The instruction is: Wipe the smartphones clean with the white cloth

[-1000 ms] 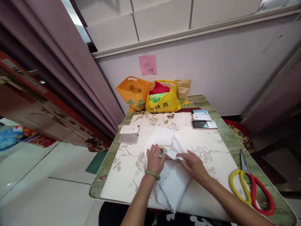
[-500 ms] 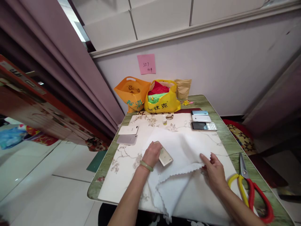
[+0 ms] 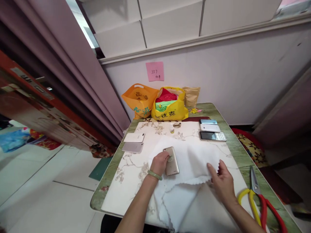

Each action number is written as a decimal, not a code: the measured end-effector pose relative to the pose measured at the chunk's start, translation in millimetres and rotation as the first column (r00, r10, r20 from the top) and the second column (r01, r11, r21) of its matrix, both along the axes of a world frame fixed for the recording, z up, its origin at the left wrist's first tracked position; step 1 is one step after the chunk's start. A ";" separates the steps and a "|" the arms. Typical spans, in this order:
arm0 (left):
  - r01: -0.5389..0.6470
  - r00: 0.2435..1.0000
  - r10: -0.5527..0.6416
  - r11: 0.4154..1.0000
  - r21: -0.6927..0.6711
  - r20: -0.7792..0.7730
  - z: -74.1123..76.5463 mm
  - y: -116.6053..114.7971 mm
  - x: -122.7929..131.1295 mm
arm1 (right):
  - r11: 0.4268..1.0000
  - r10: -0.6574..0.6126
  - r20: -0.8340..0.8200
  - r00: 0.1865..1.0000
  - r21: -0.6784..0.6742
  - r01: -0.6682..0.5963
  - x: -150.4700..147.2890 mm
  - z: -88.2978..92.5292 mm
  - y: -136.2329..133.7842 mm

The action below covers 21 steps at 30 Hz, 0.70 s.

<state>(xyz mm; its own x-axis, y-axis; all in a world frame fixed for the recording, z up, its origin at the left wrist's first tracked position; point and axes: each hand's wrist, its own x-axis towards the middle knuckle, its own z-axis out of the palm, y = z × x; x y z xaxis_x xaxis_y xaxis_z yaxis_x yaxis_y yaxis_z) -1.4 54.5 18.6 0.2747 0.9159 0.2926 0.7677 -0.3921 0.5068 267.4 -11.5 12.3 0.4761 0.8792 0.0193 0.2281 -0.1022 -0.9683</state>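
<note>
My left hand [image 3: 160, 162], with a green bangle at the wrist, has its fingers closed on the left edge of a gold smartphone [image 3: 173, 166]. The phone lies back up over a white cloth [image 3: 191, 155], and a faint round mark beside my fingertips is too small to make out. My right hand [image 3: 222, 178] pinches the right edge of that cloth between thumb and fingers. The cloth has a scalloped edge and lies in loose folds, one part hanging toward the table's near edge.
Two phones [image 3: 133, 147] lie at left. A blue phone, a white phone and a keypad phone [image 3: 212, 136] lie at right. Large scissors [image 3: 257, 194] rest near my right forearm. Behind stand an orange bag [image 3: 141, 100], a yellow bag [image 3: 171, 111] and a paper pouch [image 3: 191, 96].
The phone has turned from slanting to nearly straight under my left hand, whose fingers now reach further across its back. My right hand keeps its hold on the cloth edge. The camera view tilted slightly.
</note>
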 end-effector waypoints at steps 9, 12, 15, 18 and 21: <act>-0.028 0.973 0.028 1.000 -0.003 0.228 -24.9 -13.0 8.4 | 0.640 0.723 0.355 0.592 -0.023 -0.768 -61.3 7.9 16.7; -0.008 0.938 0.024 0.999 -0.048 0.345 -25.4 -12.0 1.3 | 0.667 0.708 0.425 0.563 -0.142 -0.732 -73.4 0.0 24.2; 0.027 0.884 0.033 0.992 -0.121 0.466 -25.6 -9.5 -3.3 | 0.740 0.648 0.512 0.563 -0.249 -0.625 -81.6 -0.7 42.2; 0.029 0.857 0.052 0.988 -0.150 0.512 -26.6 -8.5 -4.0 | 0.806 0.571 0.587 0.574 -0.268 -0.528 -87.6 2.1 55.4; 0.022 0.849 0.062 0.988 -0.153 0.524 -26.9 -9.3 -3.3 | 0.830 0.530 0.625 0.572 -0.245 -0.501 -92.3 2.6 46.4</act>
<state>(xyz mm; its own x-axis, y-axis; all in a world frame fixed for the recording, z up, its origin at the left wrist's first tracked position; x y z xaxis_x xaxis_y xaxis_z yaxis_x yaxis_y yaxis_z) -4.7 45.2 -8.3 0.0995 0.9635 0.2487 0.3759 -0.2678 0.8871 175.1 34.9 14.9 -0.1805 0.9789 0.0963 0.8103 0.2035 -0.5495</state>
